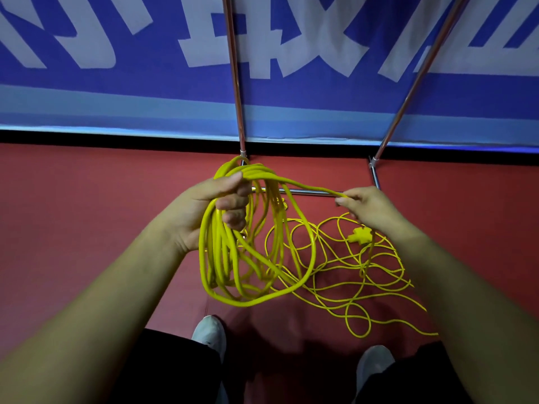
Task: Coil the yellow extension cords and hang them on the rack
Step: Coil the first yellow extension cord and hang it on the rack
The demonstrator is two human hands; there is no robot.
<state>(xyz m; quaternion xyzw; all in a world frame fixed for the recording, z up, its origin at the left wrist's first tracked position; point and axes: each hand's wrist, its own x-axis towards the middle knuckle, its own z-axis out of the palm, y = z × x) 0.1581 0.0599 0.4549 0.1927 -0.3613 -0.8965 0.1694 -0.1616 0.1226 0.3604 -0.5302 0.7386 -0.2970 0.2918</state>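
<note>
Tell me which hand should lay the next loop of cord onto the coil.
Right, probably. The right hand pinches the free strand running from the coil; the left hand is full, gripping the gathered loops. Loose cord lies on the floor below it.

Cord tangle (350, 275) right — open red floor (87, 199) left — rack poles (237, 97) ahead

Indoor hall or event-type space, not a home, matte red floor (87, 217), long blue banner (140, 91) with large white lettering along the wall, black strip (116, 137) at its foot, chrome tube rack (233, 68) standing against the banner.
</note>
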